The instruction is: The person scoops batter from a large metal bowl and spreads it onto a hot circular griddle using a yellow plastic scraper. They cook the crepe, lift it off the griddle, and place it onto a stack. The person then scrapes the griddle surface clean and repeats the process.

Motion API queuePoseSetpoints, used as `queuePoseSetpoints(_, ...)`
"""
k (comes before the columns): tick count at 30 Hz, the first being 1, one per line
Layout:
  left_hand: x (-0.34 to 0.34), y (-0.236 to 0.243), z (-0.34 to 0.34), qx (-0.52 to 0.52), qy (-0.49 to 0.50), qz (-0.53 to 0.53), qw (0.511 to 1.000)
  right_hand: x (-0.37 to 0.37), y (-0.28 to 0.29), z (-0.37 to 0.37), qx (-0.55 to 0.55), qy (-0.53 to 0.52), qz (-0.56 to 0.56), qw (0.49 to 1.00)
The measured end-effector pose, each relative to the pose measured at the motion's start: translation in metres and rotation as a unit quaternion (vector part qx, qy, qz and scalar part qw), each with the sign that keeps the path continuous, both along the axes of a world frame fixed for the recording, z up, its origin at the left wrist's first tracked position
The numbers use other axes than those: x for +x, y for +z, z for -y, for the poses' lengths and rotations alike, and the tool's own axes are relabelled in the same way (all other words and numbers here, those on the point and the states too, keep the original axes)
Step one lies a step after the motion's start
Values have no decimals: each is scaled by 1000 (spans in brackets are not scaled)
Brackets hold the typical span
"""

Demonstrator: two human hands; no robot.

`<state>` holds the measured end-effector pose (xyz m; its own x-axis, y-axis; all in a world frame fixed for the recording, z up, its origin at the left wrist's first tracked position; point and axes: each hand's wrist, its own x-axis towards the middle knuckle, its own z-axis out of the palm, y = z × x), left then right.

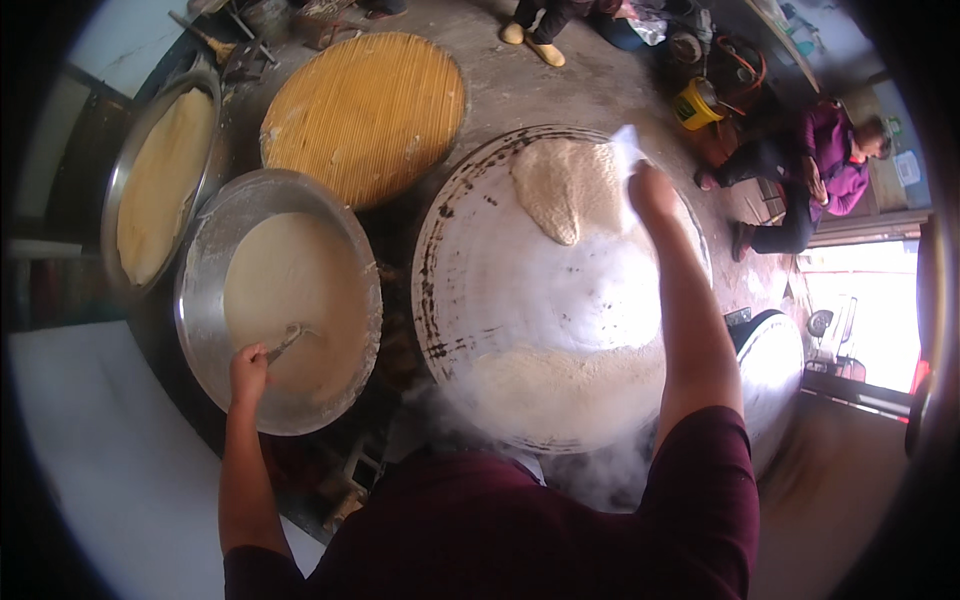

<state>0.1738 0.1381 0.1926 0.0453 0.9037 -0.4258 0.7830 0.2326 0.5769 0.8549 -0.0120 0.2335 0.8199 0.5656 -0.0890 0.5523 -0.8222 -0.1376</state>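
My left hand (249, 375) is closed on the handle of a ladle (290, 338), whose head lies in pale batter (290, 265). That batter fills the lower part of a wide metal basin (190, 300) on the left. Over the far right part of a large round griddle (540, 295), my right hand (652, 190) grips a white flat scraper (625, 150), blurred at its edge. Touching or close beside the scraper is a thick patch of batter (565, 190). A thinner layer of batter (560, 390) covers the griddle's near side, where steam rises.
A round slatted mat (370, 115) lies beyond the basin. Far left, another metal basin holds pale flat sheets (165, 185). Right of the griddle stands another round metal surface (775, 370). A person (825, 170) sits at the right, near a yellow bucket (697, 105); another person's shoes (540, 45) show at the back.
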Motion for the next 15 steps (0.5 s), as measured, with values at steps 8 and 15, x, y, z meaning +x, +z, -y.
queuePoseSetpoints(8, 9, 12, 11, -8, 12, -2, 1000, 14, -11, -42, -81, 7, -26, 996)
queuePoseSetpoints(15, 8, 11, 3, -4, -10, 13, 1000, -130, 12, -7, -56, 285, -76, 954)
